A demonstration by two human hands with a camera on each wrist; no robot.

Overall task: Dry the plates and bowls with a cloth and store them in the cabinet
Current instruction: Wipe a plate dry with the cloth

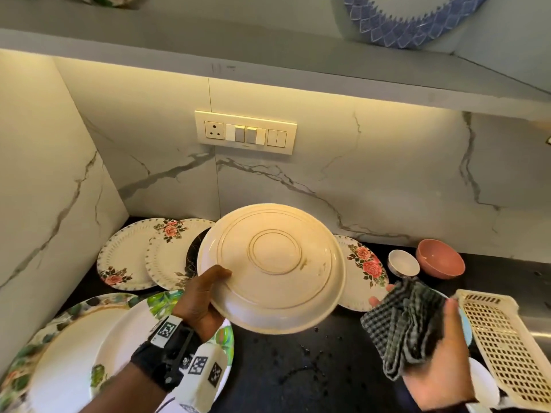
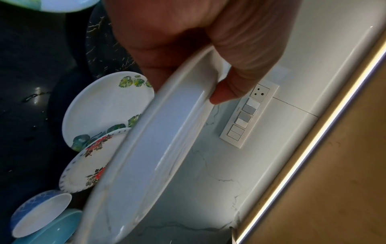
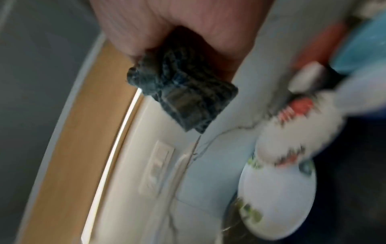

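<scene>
You are not looking at any readable words, brand names or numbers in these views. The wrist-mounted device [image 1: 190,368] on your left arm is showing only black-and-white square coded markers, and those are carrying no legible lettering.

Premises are presenting as a home kitchen: dark bench [image 1: 283,368] carrying floral plates [image 1: 125,257], marble-veined backsplash [image 1: 387,180] bearing a switch panel [image 1: 246,132], lit shelf [image 1: 268,73] overhanging, draining rack [image 1: 504,347] sitting alongside.

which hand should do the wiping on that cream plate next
Right. The right hand already holds the checked cloth beside the cream plate, while the left hand grips the plate's rim, underside facing up.
</scene>
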